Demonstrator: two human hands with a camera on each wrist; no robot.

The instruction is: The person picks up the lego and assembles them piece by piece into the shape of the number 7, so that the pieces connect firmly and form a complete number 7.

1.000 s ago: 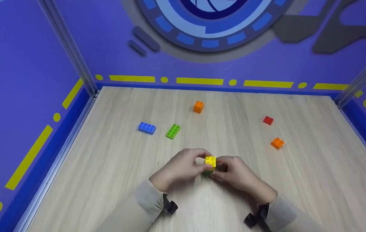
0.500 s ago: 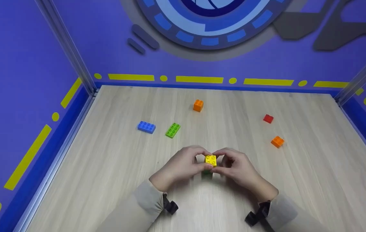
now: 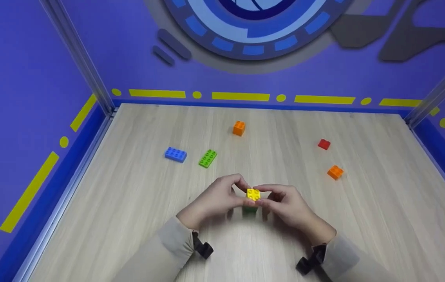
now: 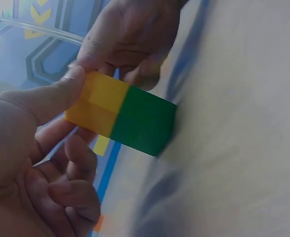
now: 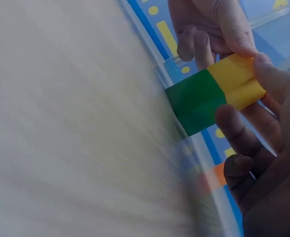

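A yellow toy building brick [image 3: 253, 194] with studs on top sits flush on a dark green brick [image 4: 144, 121], forming a small upright stack. My left hand [image 3: 218, 199] pinches the yellow brick between thumb and fingers from the left. From the right, my right hand [image 3: 291, 205] pinches the same yellow brick, its thumb tip meeting the left thumb at the near side. In the right wrist view, the green brick [image 5: 196, 101] is below the fingertips at the tabletop; whether its base touches the wood I cannot tell.
On the wooden table [image 3: 148, 207] lie a blue brick [image 3: 175, 154] and a light green brick [image 3: 208, 158] to the left. An orange brick [image 3: 239, 128] stands farther back. A red brick [image 3: 324, 144] and another orange brick [image 3: 335, 172] lie to the right. Blue-purple walls enclose the table.
My right hand's fingers have shifted from the stack's right side to pinch the yellow brick beside the left fingertips. The left hand keeps its hold. The loose bricks have stayed put.
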